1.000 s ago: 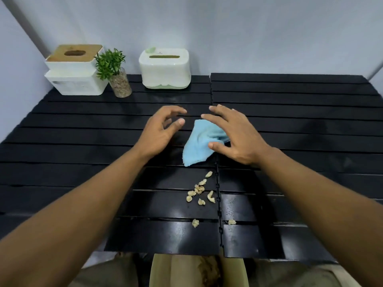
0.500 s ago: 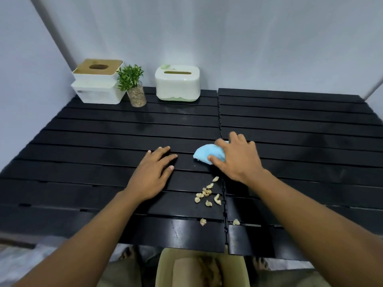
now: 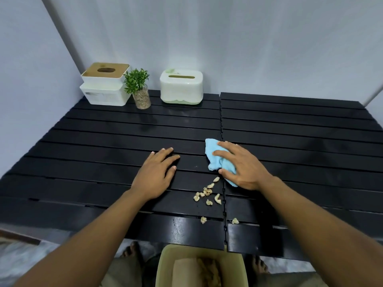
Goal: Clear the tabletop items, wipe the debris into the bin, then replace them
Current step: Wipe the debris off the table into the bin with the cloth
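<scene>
Far off past my left hand sit the tissue boxes and little plant, so clearing looks done; that hand lies flat and open, holding nothing; just right of it the debris is unswept, bin waiting below the near edge; my right hand presses the blue cloth, fingers spread; slatted black tabletop, plain pale walls.
</scene>
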`<state>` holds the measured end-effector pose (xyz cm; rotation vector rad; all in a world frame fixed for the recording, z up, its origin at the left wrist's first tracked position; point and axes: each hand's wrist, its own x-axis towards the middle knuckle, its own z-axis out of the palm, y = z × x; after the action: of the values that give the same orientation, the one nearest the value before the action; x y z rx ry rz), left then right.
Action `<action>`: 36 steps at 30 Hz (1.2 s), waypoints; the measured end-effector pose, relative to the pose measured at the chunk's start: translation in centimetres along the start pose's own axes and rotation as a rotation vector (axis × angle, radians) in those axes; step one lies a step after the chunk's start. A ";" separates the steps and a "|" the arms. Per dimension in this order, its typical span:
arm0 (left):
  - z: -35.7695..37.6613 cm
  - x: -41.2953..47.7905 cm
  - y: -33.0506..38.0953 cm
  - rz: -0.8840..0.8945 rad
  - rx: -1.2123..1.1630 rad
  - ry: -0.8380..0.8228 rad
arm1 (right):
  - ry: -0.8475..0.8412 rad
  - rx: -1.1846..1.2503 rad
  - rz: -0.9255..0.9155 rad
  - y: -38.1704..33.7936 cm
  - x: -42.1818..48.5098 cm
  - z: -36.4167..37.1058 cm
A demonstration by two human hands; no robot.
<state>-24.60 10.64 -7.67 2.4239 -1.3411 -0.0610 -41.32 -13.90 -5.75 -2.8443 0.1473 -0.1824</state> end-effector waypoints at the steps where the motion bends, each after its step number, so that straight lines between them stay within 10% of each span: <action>1: 0.0 0.0 0.0 0.001 -0.002 0.001 | 0.061 0.030 0.033 0.0 -0.1 0.3; 6: -0.6 -1.2 0.8 -0.033 -0.086 -0.078 | 0.313 0.026 0.136 0.5 -1.5 -0.1; 12: 0.1 -3.4 2.3 0.012 0.092 -0.128 | -0.040 -0.045 -0.004 0.8 0.3 -0.7; 27: 0.0 -3.6 2.6 -0.006 0.038 -0.116 | -0.001 0.131 -0.111 -6.6 -5.5 1.3; 36: -0.1 -3.7 2.6 -0.013 0.033 -0.107 | 0.298 0.351 0.160 -4.1 -1.9 0.3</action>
<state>-28.72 12.50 -7.22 2.4887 -1.3823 -0.1750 -42.85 -9.67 -5.08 -2.4298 0.3645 -0.5412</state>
